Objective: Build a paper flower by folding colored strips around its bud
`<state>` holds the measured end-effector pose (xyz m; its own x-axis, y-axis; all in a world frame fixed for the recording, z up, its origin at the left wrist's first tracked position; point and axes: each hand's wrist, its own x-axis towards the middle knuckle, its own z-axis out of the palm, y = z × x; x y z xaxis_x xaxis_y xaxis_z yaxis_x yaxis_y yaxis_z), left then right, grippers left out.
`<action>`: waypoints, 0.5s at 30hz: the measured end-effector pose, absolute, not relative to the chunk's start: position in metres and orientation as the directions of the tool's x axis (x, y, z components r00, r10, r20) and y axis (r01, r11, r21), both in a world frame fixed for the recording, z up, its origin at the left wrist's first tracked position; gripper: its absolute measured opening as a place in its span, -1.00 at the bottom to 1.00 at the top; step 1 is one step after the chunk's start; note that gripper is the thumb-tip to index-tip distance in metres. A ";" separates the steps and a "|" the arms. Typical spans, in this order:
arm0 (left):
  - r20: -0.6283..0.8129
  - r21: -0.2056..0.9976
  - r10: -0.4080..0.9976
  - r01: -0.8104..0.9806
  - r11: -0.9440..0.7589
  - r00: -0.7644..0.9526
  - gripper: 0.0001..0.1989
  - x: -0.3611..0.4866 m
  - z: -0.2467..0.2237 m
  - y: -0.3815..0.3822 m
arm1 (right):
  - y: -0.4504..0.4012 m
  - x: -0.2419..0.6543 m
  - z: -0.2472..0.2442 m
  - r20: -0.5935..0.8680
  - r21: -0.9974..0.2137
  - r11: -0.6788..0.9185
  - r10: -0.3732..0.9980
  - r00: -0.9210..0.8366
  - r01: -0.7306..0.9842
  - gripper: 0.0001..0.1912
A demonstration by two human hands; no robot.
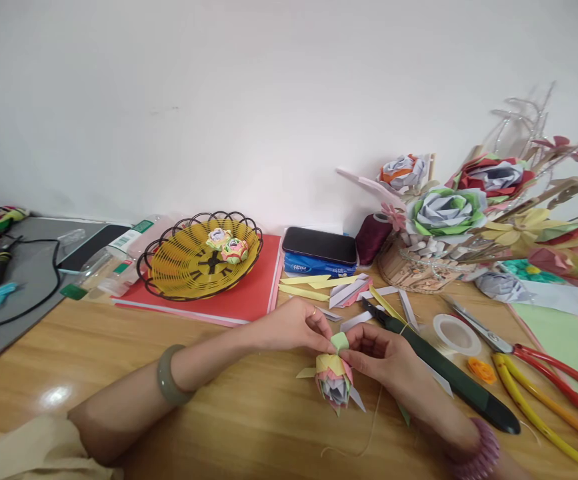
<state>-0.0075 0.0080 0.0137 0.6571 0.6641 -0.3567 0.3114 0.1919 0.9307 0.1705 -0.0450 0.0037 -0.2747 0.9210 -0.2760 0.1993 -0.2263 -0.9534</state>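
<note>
A small layered paper flower in yellow, pink, green and grey hangs with its petals toward the front edge of the wooden table. My left hand pinches the light green paper piece at its base from the left. On the right, my right hand has thumb and fingers closed on the same green piece, close to the flower's yellow petals. A thin pale thread trails from near my right hand onto the table.
Behind are a yellow basket with two paper flowers, a phone on a blue pack, paper strips and a flower arrangement. A dark green knife, tape roll, scissors and yellow-handled tool lie right.
</note>
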 end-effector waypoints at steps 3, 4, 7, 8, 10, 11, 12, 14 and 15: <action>-0.351 0.935 0.653 0.292 0.201 0.671 -0.85 -0.007 0.012 0.008 | -0.045 0.170 0.005 -0.275 -0.952 -0.221 0.922 -0.272 0.212 -0.81; -0.348 0.936 0.648 0.284 0.206 0.678 -0.85 -0.006 0.011 0.008 | -0.046 0.169 0.006 -0.276 -0.951 -0.222 0.922 -0.271 0.215 -0.81; -0.356 0.935 0.623 0.263 0.239 0.697 -0.85 -0.006 0.008 0.009 | -0.046 0.169 0.008 -0.280 -0.948 -0.220 0.920 -0.274 0.231 -0.80; -0.364 0.931 0.614 0.261 0.254 0.700 -0.85 -0.007 0.008 0.010 | -0.047 0.169 0.009 -0.279 -0.948 -0.216 0.919 -0.279 0.236 -0.79; -0.383 0.923 0.599 0.261 0.284 0.703 -0.85 -0.007 0.008 0.010 | -0.047 0.169 0.010 -0.273 -0.948 -0.205 0.918 -0.287 0.245 -0.76; -0.390 0.920 0.595 0.262 0.292 0.703 -0.85 -0.007 0.008 0.010 | -0.047 0.169 0.010 -0.270 -0.947 -0.198 0.919 -0.289 0.254 -0.76; -0.393 0.918 0.595 0.265 0.294 0.701 -0.86 -0.007 0.008 0.010 | -0.047 0.169 0.010 -0.267 -0.945 -0.191 0.920 -0.289 0.266 -0.76; -0.390 0.920 0.608 0.273 0.280 0.691 -0.88 -0.006 0.008 0.009 | -0.048 0.169 0.010 -0.255 -0.940 -0.168 0.924 -0.285 0.296 -0.77; -0.385 0.923 0.621 0.278 0.267 0.683 -0.90 -0.005 0.009 0.009 | -0.048 0.169 0.010 -0.244 -0.938 -0.151 0.927 -0.283 0.312 -0.77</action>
<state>-0.0054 0.0087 0.0088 0.6829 0.6205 -0.3855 0.2781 0.2671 0.9227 0.1686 -0.0482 0.0096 -0.2834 0.9275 -0.2439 0.3121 -0.1512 -0.9379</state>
